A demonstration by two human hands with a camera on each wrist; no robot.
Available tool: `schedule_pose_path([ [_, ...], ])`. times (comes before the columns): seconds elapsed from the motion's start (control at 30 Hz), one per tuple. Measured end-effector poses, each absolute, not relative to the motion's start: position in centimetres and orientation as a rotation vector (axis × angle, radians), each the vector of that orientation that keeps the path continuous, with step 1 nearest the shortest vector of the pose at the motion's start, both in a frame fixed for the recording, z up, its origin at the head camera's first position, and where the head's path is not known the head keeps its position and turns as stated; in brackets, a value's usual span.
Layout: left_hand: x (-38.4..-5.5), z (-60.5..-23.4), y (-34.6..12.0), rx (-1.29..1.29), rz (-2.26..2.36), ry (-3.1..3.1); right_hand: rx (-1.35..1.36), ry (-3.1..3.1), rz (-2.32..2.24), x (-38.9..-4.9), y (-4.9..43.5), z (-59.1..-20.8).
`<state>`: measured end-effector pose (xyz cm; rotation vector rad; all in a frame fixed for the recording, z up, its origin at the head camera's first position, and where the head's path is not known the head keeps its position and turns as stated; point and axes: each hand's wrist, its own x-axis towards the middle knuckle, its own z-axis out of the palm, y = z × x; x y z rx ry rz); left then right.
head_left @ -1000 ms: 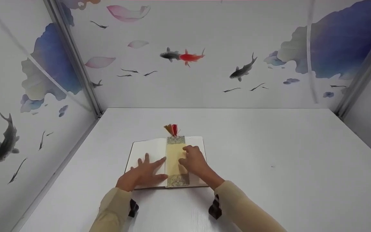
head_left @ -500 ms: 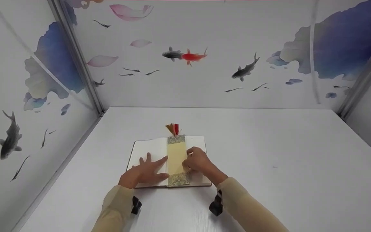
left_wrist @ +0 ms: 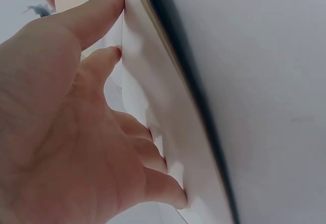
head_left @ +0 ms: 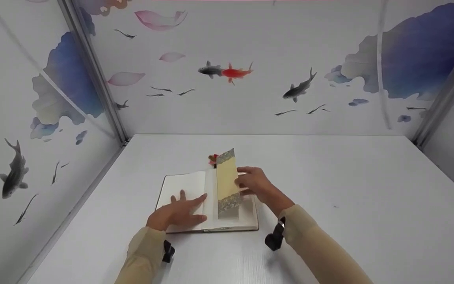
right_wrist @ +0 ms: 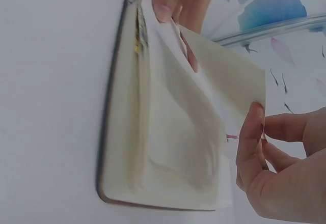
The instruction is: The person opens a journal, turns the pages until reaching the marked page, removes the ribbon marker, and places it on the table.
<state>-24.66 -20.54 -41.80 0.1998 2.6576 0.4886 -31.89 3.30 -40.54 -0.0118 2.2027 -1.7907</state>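
I press notebook point(head_left: 187, 180) with left hand point(head_left: 179, 211), fingers spread; right hand point(head_left: 259, 184) pinches card point(head_left: 227, 175) by edge: light grip should prevent creasing.

The place looks like a recording booth, perhaps in a lab: a broad, smooth white desk point(head_left: 329, 177) is closed in on three visible sides by flat white panels point(head_left: 246, 114) printed with black and red fish point(head_left: 237, 73), pink petals point(head_left: 126, 79) and large blue-violet leaf shapes point(head_left: 416, 55). Straight grey metal posts point(head_left: 93, 67) stand at the two far corners. Small black wrist-worn cameras point(head_left: 274, 238) also suggest a recording station.
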Motion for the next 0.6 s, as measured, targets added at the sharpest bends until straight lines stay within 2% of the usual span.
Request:
schedule_pose_path([
  [0.23, -24.8, -41.9, -20.4, 0.214, 0.474, 2.649, 0.026, 2.268, -1.794, -33.6, 7.2, -37.8],
  [0.6, -24.6, -42.0, -20.3, 0.179, 0.457, 2.655, 0.169, 2.419, -1.729, -35.7, 17.0, -34.7],
])
